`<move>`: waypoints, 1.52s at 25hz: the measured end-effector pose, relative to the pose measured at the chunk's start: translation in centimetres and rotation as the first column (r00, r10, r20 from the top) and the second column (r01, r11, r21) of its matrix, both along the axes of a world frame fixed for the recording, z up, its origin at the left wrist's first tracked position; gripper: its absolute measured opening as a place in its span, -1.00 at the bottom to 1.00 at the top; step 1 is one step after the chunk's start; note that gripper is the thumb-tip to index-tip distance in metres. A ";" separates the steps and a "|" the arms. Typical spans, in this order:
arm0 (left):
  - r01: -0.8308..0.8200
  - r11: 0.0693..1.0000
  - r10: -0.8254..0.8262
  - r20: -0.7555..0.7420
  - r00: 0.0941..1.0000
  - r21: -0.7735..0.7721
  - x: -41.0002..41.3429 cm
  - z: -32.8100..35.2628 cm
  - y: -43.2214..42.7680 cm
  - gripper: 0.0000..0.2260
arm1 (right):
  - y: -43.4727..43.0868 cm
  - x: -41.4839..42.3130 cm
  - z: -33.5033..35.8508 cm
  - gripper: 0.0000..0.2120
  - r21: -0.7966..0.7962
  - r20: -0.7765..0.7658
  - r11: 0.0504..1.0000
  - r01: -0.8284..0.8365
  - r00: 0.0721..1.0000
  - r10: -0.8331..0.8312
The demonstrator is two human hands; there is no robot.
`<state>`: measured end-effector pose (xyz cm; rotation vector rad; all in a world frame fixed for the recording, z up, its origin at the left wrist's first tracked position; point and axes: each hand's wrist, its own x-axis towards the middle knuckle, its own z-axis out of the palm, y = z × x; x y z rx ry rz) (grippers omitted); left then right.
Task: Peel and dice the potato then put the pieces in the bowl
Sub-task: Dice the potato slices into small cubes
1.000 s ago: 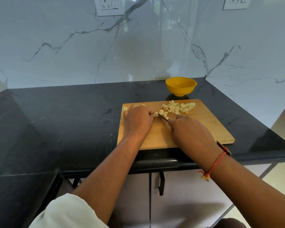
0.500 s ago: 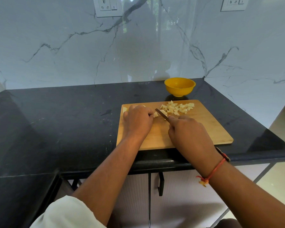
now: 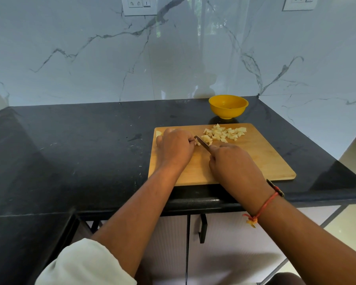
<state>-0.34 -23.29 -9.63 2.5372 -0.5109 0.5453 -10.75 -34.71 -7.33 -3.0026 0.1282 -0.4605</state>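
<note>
Dicing step, in progress: your left hand is curled down over the uncut potato at the left end of the board, while your right hand is closed round the knife; keep those left fingertips tucked behind the blade and take short, even, straight-down cuts. Stock on view: pale, moist, angular potato pieces heaped near the board's far edge, a flat, smooth wooden cutting board, a speckled black stone counter, and a round glossy yellow bowl just beyond, no dice visible inside.
</note>
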 end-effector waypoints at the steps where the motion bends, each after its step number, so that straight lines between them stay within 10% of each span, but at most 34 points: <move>1: 0.001 1.000 -0.001 -0.001 1.000 -0.002 0.1 0.0 0.0 -0.84 | -0.1 0.2 0.1 -0.74 -0.003 -0.004 1.000 -0.007 1.000 0.007; 25: -0.018 0.999 0.018 0.006 1.000 -0.041 -0.4 0.2 -0.1 -0.80 | -1.2 -1.6 0.8 -0.43 -0.164 -0.168 0.986 -0.019 0.986 -0.009; 38: 0.055 0.993 -0.059 -0.037 0.998 -0.105 -0.2 0.0 0.2 -0.89 | -1.4 -1.1 -0.1 -0.72 0.070 0.142 0.997 0.030 0.989 -0.039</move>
